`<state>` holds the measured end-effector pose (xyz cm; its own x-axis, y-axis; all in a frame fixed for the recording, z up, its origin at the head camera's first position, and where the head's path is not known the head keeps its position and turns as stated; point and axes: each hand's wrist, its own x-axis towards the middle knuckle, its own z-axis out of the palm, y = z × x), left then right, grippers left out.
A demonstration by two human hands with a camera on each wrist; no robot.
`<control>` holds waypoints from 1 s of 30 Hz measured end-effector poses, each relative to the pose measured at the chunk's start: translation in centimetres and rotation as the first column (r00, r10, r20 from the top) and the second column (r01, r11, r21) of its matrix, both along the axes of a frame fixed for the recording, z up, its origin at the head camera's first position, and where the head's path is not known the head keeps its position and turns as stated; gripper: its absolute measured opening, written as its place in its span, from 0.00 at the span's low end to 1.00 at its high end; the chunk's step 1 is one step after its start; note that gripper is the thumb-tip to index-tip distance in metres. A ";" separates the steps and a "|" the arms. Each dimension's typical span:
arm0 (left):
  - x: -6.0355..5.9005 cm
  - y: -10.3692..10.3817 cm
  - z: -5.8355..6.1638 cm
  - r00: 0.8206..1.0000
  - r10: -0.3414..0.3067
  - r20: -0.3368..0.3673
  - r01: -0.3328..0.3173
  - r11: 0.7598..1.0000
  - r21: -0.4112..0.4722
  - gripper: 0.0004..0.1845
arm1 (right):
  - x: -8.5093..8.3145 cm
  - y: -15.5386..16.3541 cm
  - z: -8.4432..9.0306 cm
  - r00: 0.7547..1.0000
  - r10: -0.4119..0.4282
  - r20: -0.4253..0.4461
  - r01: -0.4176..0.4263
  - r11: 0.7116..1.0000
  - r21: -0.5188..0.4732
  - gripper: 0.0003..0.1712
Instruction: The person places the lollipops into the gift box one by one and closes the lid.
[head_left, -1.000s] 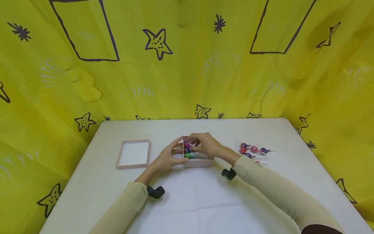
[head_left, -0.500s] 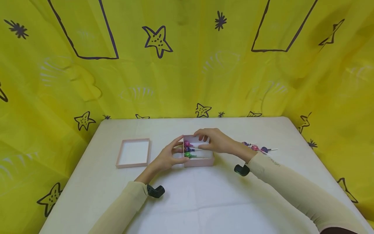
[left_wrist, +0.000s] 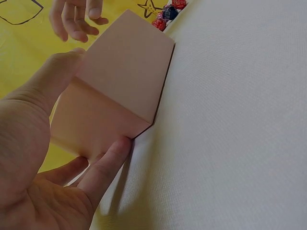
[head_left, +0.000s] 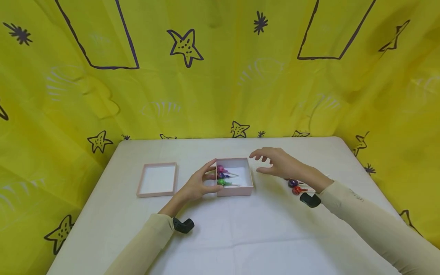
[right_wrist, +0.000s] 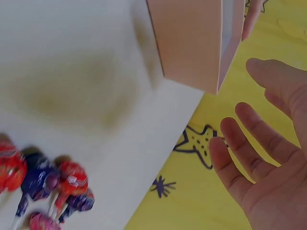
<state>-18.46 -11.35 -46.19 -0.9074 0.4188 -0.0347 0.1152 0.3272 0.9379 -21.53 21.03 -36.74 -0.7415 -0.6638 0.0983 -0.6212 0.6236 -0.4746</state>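
Note:
In the head view an uncovered pink box [head_left: 235,191] stands mid-table. Along its left wall lie a pink lollipop [head_left: 220,169], a purple one [head_left: 222,175] and a green lollipop [head_left: 221,182], their sticks pointing right. My left hand [head_left: 193,187] grips the box from the left; the left wrist view shows thumb and fingers spread across its pink wall [left_wrist: 100,115]. To the right of the box, my right hand [head_left: 283,163] hovers with fingers apart and holds nothing. Beneath its wrist are more lollipops [head_left: 296,190], partly hidden; the right wrist view shows several red, purple and pink heads [right_wrist: 41,177].
A shallow pink-rimmed box lid [head_left: 157,179] lies left of the box, its white inside facing up. The white table [head_left: 213,244] ends at a yellow curtain [head_left: 213,88] printed with stars and fish.
My right hand has come out of the box and moved right, towards the loose lollipops, uncovering the lollipops inside. The left hand and the box have stayed in place.

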 end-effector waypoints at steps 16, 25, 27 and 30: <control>0.0 0.0 0.0 1.000 0.011 0.009 -0.011 1.000 0.007 0.53 | 0.2 6.6 1.1 0.991 -0.133 0.025 0.130 0.988 0.083 0.30; 0.1 0.0 -0.2 1.000 0.008 -0.002 -0.008 1.000 0.011 0.52 | -0.3 10.8 0.5 0.982 -0.177 0.070 0.167 0.977 0.132 0.31; 0.0 0.0 -0.2 1.000 0.004 -0.006 -0.004 1.000 0.013 0.53 | -0.4 11.6 0.3 0.979 -0.185 0.079 0.174 0.976 0.133 0.31; -0.1 0.0 -0.2 1.000 0.000 -0.005 0.000 1.000 0.014 0.53 | -0.5 12.6 -0.2 0.979 -0.183 0.086 0.172 0.977 0.128 0.29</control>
<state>-18.58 -11.35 -46.38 -0.9075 0.4193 -0.0241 0.1202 0.3143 0.9417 -21.99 33.62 -36.89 -0.8505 -0.5234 -0.0517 -0.4502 0.7753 -0.4429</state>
